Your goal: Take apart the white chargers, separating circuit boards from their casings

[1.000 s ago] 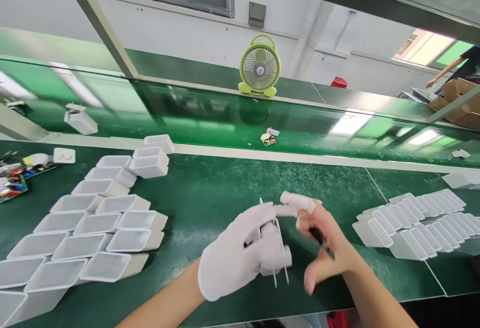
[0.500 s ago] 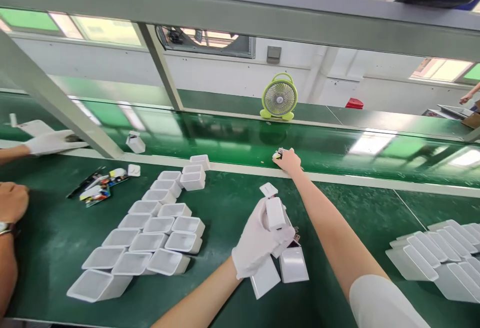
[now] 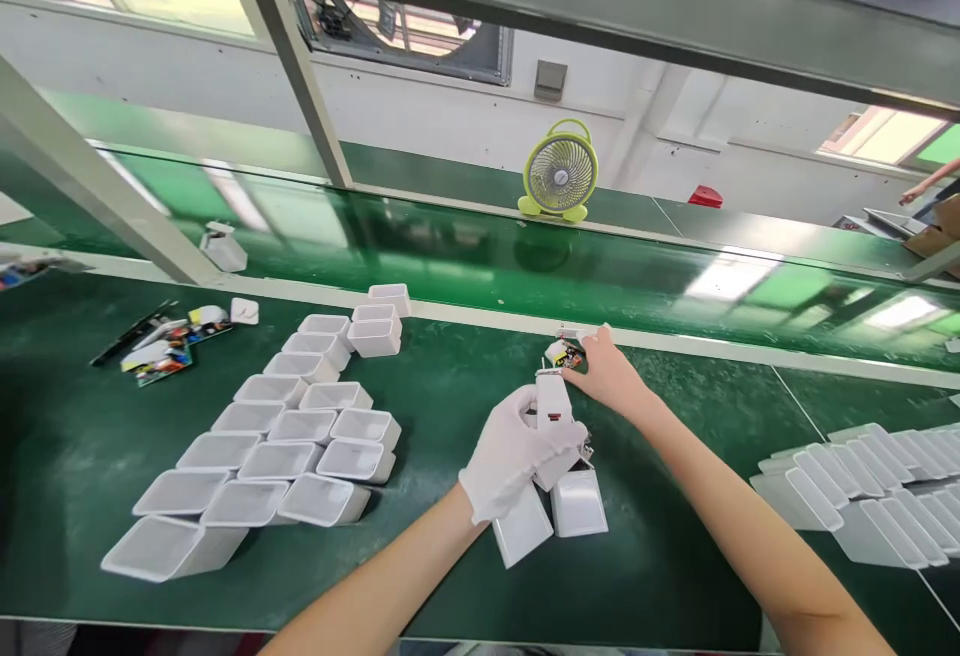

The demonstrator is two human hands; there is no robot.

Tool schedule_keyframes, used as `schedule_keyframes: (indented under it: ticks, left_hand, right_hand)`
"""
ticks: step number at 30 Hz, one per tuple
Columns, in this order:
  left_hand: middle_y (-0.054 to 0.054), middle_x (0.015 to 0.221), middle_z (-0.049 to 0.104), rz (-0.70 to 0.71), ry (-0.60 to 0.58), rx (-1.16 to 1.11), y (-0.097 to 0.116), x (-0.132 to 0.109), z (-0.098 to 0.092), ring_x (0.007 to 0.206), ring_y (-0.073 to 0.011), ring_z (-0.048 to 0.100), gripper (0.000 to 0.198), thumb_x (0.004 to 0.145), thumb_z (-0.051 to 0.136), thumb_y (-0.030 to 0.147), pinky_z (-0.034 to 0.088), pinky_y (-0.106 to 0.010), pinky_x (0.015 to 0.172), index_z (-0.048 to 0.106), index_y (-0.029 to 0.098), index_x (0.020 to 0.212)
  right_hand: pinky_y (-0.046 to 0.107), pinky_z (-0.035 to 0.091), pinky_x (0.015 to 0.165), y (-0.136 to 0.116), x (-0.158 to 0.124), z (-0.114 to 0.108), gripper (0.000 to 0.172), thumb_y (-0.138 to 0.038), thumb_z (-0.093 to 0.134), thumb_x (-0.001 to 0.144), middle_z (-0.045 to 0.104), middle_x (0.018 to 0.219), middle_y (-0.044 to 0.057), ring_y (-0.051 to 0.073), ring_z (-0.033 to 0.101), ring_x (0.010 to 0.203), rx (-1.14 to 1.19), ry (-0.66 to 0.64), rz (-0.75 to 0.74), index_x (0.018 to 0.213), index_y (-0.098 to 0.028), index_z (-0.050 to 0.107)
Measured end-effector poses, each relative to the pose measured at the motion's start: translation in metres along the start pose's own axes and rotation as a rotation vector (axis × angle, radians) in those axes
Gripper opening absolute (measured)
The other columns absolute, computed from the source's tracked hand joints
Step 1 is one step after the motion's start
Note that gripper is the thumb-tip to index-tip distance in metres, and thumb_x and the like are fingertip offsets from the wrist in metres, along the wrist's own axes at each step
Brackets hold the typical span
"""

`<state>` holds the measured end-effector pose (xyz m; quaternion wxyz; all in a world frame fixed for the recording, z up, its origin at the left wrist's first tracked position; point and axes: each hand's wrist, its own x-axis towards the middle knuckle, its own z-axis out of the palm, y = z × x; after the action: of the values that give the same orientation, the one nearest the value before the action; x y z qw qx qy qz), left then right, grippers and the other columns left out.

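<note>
My left hand (image 3: 514,451), in a white glove, is wrapped round a small white housing (image 3: 553,401) with a dark slot on its side. Beyond it, my bare right hand (image 3: 611,371) has its fingers closed on a small circuit board (image 3: 566,354) with yellow and white parts, near the housing's top end. Below my left hand, two white boxes (image 3: 580,504) rest on the green table, and metal-ended parts stick out beside the glove.
Rows of open white boxes (image 3: 244,503) stand left; stacked white boxes (image 3: 885,486) are at the right. Circuit boards (image 3: 161,346) lie far left. A pale rail (image 3: 450,314) borders the green belt (image 3: 450,266), with a white housing (image 3: 223,248) on it. Behind is a green fan (image 3: 560,176).
My right hand has come back from the belt toward my left hand with the circuit board. The housing in my left hand has turned, showing its slot. The gloved hand at the far left has left view.
</note>
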<state>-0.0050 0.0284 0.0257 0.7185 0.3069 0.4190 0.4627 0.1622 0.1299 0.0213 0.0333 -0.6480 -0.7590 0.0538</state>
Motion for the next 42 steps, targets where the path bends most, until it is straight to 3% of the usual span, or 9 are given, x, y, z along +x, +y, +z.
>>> schedule_keyframes:
  ticks: [5, 8, 11, 13, 16, 20, 26, 36, 42]
  left_hand:
    - [0.004, 0.068, 0.065, 0.018, 0.104, 0.067, 0.001, 0.002, -0.002, 0.062, -0.0124, 0.061, 0.039, 0.058, 0.087, 0.035, 0.048, -0.025, 0.061, 0.058, 0.018, 0.077]
    - [0.003, 0.07, 0.065, 0.025, 0.137, 0.123, 0.001, 0.004, -0.003, 0.064, -0.0125, 0.06, 0.039, 0.057, 0.086, 0.038, 0.046, -0.025, 0.062, 0.058, 0.018, 0.076]
    - [0.002, 0.072, 0.065, 0.032, 0.173, 0.244, -0.001, 0.004, -0.004, 0.066, -0.0139, 0.059, 0.039, 0.058, 0.084, 0.042, 0.044, -0.027, 0.063, 0.058, 0.018, 0.075]
    - [0.001, 0.075, 0.066, 0.037, 0.207, 0.354, -0.004, 0.005, -0.005, 0.069, -0.0154, 0.059, 0.039, 0.059, 0.082, 0.045, 0.044, -0.028, 0.063, 0.06, 0.018, 0.075]
    - [-0.001, 0.08, 0.068, 0.071, 0.253, 0.522, -0.008, 0.005, -0.006, 0.074, -0.0182, 0.061, 0.039, 0.061, 0.08, 0.048, 0.045, -0.03, 0.067, 0.063, 0.019, 0.08]
    - [-0.002, 0.081, 0.069, 0.117, 0.277, 0.657, -0.012, 0.004, -0.005, 0.076, -0.0198, 0.061, 0.037, 0.064, 0.077, 0.05, 0.045, -0.031, 0.068, 0.064, 0.019, 0.08]
    - [-0.002, 0.083, 0.071, 0.126, 0.282, 0.664, -0.009, 0.0, -0.001, 0.078, -0.0208, 0.063, 0.034, 0.063, 0.075, 0.046, 0.047, -0.031, 0.07, 0.067, 0.019, 0.082]
    - [-0.003, 0.084, 0.072, 0.148, 0.307, 0.727, -0.014, 0.003, -0.001, 0.078, -0.0204, 0.064, 0.032, 0.065, 0.076, 0.044, 0.046, -0.03, 0.069, 0.068, 0.019, 0.084]
    - [0.0, 0.077, 0.07, 0.169, 0.331, 0.732, -0.017, 0.001, -0.001, 0.072, -0.0182, 0.061, 0.028, 0.066, 0.078, 0.04, 0.044, -0.027, 0.063, 0.066, 0.019, 0.079]
  right_hand:
    - [0.035, 0.052, 0.08, 0.019, -0.051, -0.037, 0.043, -0.045, 0.035, 0.106, 0.063, 0.094, 0.008, 0.022, 0.064, 0.088, 0.283, 0.248, -0.022, 0.08, -0.021, 0.059]
    - [0.03, 0.049, 0.057, 0.023, -0.08, -0.046, 0.055, -0.063, 0.038, 0.102, 0.063, 0.072, 0.003, 0.018, 0.06, 0.062, 0.745, 0.459, 0.063, 0.079, -0.02, 0.063]
    - [0.029, 0.048, 0.044, 0.016, -0.099, -0.038, 0.059, -0.07, 0.043, 0.098, 0.066, 0.063, 0.002, 0.015, 0.057, 0.045, 1.25, 0.428, 0.051, 0.083, -0.02, 0.07]
    - [0.03, 0.057, 0.051, 0.007, -0.107, -0.028, 0.042, -0.061, 0.061, 0.094, 0.075, 0.073, 0.003, 0.016, 0.067, 0.052, 1.396, 0.425, -0.027, 0.089, -0.022, 0.073]
    - [0.029, 0.063, 0.067, -0.006, -0.118, -0.013, 0.006, -0.03, 0.078, 0.089, 0.08, 0.087, 0.001, 0.017, 0.075, 0.071, 1.239, 0.541, -0.175, 0.093, -0.027, 0.076]
    - [0.029, 0.061, 0.078, -0.018, -0.126, -0.002, 0.023, -0.01, 0.07, 0.089, 0.082, 0.091, 0.0, 0.018, 0.077, 0.081, 0.885, 0.695, -0.406, 0.101, -0.028, 0.076]
    - [0.028, 0.06, 0.068, -0.022, -0.127, 0.0, 0.02, -0.009, 0.064, 0.091, 0.082, 0.085, 0.002, 0.019, 0.078, 0.075, 0.616, 0.762, -0.456, 0.101, -0.025, 0.071]
    - [0.032, 0.061, 0.07, -0.028, -0.13, 0.007, 0.023, -0.007, 0.06, 0.093, 0.082, 0.097, 0.005, 0.021, 0.077, 0.082, 0.545, 0.724, -0.453, 0.103, -0.027, 0.066]
    - [0.034, 0.057, 0.06, -0.034, -0.13, 0.002, 0.022, -0.01, 0.056, 0.094, 0.077, 0.084, 0.004, 0.022, 0.071, 0.071, 0.436, 0.696, -0.442, 0.1, -0.03, 0.06]
